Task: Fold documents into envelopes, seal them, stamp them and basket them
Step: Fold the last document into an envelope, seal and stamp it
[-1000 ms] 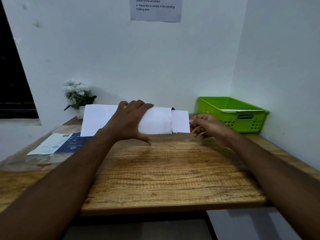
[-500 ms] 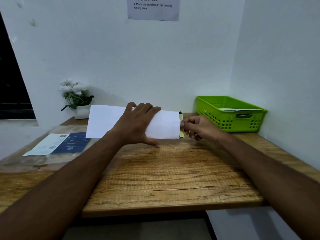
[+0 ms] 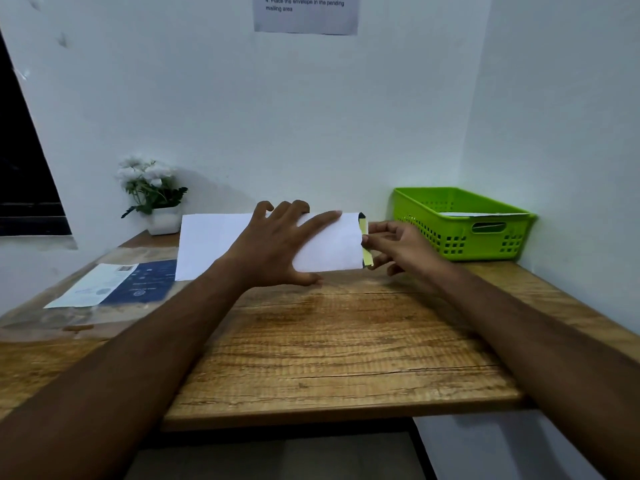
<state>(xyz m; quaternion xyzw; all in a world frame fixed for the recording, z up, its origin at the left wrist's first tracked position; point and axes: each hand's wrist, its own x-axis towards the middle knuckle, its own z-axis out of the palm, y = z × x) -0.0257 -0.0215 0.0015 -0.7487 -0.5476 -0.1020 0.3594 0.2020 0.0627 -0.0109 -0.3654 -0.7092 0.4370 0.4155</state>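
Note:
A long white envelope point(image 3: 207, 244) lies at the far side of the wooden table point(image 3: 329, 348). My left hand point(image 3: 273, 244) presses flat on its middle with fingers spread. At its right end runs a narrow yellow strip point(image 3: 363, 225) with a dark edge behind it. My right hand point(image 3: 394, 244) pinches that strip between thumb and forefinger; its other fingers are curled. To the right, against the wall, stands a green basket point(image 3: 460, 237) with a white envelope point(image 3: 478, 214) lying inside.
A blue-and-white printed sheet point(image 3: 117, 282) lies on the table's left part. A small pot of white flowers point(image 3: 152, 192) stands at the back left. A printed notice point(image 3: 304, 12) hangs on the wall. Walls close the table's far and right sides.
The open flap at the envelope's right end has been folded over, leaving only the yellow strip showing. My right hand moved left to that end and now pinches the strip. My left hand's fingers spread wider.

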